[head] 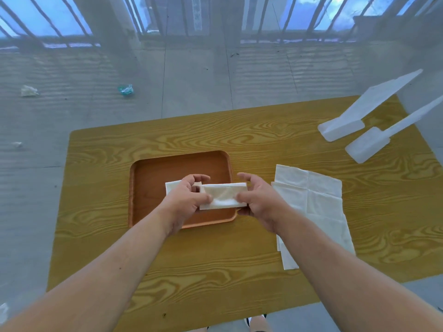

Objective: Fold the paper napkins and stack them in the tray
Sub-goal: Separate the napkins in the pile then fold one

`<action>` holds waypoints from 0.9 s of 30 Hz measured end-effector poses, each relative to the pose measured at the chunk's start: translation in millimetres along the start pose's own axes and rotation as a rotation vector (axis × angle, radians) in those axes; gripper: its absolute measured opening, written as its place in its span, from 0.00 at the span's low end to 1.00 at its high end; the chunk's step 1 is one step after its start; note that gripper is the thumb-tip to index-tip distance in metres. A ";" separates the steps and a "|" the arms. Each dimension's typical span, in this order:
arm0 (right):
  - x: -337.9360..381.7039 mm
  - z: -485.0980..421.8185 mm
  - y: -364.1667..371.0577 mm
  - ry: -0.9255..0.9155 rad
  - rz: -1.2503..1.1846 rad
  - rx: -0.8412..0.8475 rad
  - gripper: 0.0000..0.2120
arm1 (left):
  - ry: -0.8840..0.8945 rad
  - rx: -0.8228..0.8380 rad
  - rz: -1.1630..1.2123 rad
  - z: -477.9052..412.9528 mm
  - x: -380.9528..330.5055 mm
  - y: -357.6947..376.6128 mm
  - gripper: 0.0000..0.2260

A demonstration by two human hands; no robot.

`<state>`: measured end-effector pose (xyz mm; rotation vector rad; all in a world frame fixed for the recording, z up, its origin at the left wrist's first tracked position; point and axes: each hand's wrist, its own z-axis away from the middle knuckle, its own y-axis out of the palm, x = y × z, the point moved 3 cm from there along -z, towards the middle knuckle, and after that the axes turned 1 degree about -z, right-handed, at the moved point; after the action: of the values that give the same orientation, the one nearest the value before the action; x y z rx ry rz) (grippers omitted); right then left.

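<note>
Both hands hold a folded white paper napkin (223, 196) above the right part of a shallow orange-brown wooden tray (153, 173) on the yellow wood-grain table (215, 259). The left hand (189, 197) pinches its left end between thumb and curled fingers; the right hand (257, 200) pinches the right end, the other fingers spread. Another folded white napkin (171, 186) lies in the tray, partly hidden behind the left hand. Unfolded white napkins (316, 202) lie just right of the tray.

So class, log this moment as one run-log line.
left hand: holds folded napkin | right hand: holds it too | over tray | unfolded napkins: on table
</note>
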<state>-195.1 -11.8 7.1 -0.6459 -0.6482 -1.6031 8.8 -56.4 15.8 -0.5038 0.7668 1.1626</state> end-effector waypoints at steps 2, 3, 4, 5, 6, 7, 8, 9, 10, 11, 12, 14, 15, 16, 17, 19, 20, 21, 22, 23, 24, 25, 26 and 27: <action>-0.3 -12.3 16.6 0.041 0.052 -0.028 0.17 | 0.014 -0.069 -0.037 -2.6 4.3 -20.9 0.16; -1.1 -19.1 23.8 0.060 0.083 -0.041 0.14 | 0.015 -0.110 -0.056 -4.6 7.6 -32.2 0.13; -1.6 -25.7 30.9 0.071 0.114 -0.053 0.11 | 0.012 -0.154 -0.089 -7.2 11.6 -43.8 0.10; -1.9 -32.2 38.6 0.073 0.132 -0.063 0.09 | 0.008 -0.197 -0.122 -9.7 15.1 -54.9 0.08; -1.6 -38.1 46.6 0.068 0.149 -0.071 0.08 | 0.002 -0.237 -0.149 -12.5 18.8 -65.3 0.07; -1.3 -44.1 54.9 0.056 0.162 -0.083 0.07 | -0.003 -0.275 -0.161 -15.7 22.2 -74.8 0.06; -0.3 -49.1 62.9 0.038 0.189 -0.101 0.06 | -0.008 -0.308 -0.170 -19.0 25.2 -83.1 0.07; 0.6 -53.6 70.3 0.019 0.231 -0.121 0.05 | -0.016 -0.334 -0.188 -22.3 28.1 -90.5 0.08; 2.1 -57.1 77.1 0.001 0.284 -0.136 0.03 | -0.025 -0.356 -0.228 -25.6 30.8 -97.1 0.09; 3.4 -60.3 82.7 -0.019 0.343 -0.145 0.02 | -0.031 -0.374 -0.292 -28.4 33.4 -103.1 0.10; 4.8 -63.2 87.5 -0.042 0.409 -0.153 0.03 | -0.030 -0.388 -0.370 -31.2 35.7 -108.5 0.11; 8.3 -66.7 94.6 -0.089 0.547 -0.174 0.04 | -0.012 -0.409 -0.508 -36.1 38.5 -116.4 0.13; 9.0 -67.9 97.2 -0.115 0.603 -0.188 0.04 | -0.005 -0.416 -0.570 -37.7 39.3 -118.5 0.13; 8.8 -68.8 99.3 -0.140 0.644 -0.201 0.05 | 0.001 -0.420 -0.632 -38.8 39.7 -119.1 0.13; 8.3 -69.2 101.5 -0.167 0.680 -0.214 0.06 | 0.006 -0.425 -0.688 -39.7 40.2 -118.3 0.12; 7.7 -68.3 105.5 -0.243 0.767 -0.245 0.11 | 0.034 -0.454 -0.759 -38.7 39.3 -115.2 0.12; 7.5 -66.4 106.3 -0.308 0.831 -0.269 0.14 | 0.070 -0.482 -0.784 -35.8 38.7 -113.4 0.14; 8.2 -62.6 106.6 -0.402 0.904 -0.298 0.17 | 0.139 -0.517 -0.824 -31.5 38.5 -111.7 0.18; 9.1 -57.3 106.9 -0.524 0.978 -0.323 0.20 | 0.256 -0.545 -0.893 -25.6 37.7 -108.7 0.21; 9.7 -51.0 107.2 -0.653 1.044 -0.328 0.22 | 0.406 -0.554 -0.988 -18.4 36.0 -103.9 0.22; 8.7 -45.2 107.9 -0.761 1.104 -0.306 0.24 | 0.556 -0.532 -1.085 -11.2 35.5 -97.8 0.22; 5.2 -41.0 108.7 -0.821 1.164 -0.245 0.26 | 0.659 -0.476 -1.173 -6.9 37.5 -92.2 0.24; -0.5 -39.0 109.8 -0.826 1.233 -0.154 0.29 | 0.699 -0.387 -1.242 -5.9 41.3 -87.5 0.27; -7.8 -39.4 110.3 -0.787 1.315 -0.054 0.31 | 0.671 -0.284 -1.302 -6.2 45.8 -83.6 0.31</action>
<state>-86.6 -47.7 -19.9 -1.3799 -0.5123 -0.1034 94.9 -60.3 -25.7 -1.3978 0.6132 -0.1620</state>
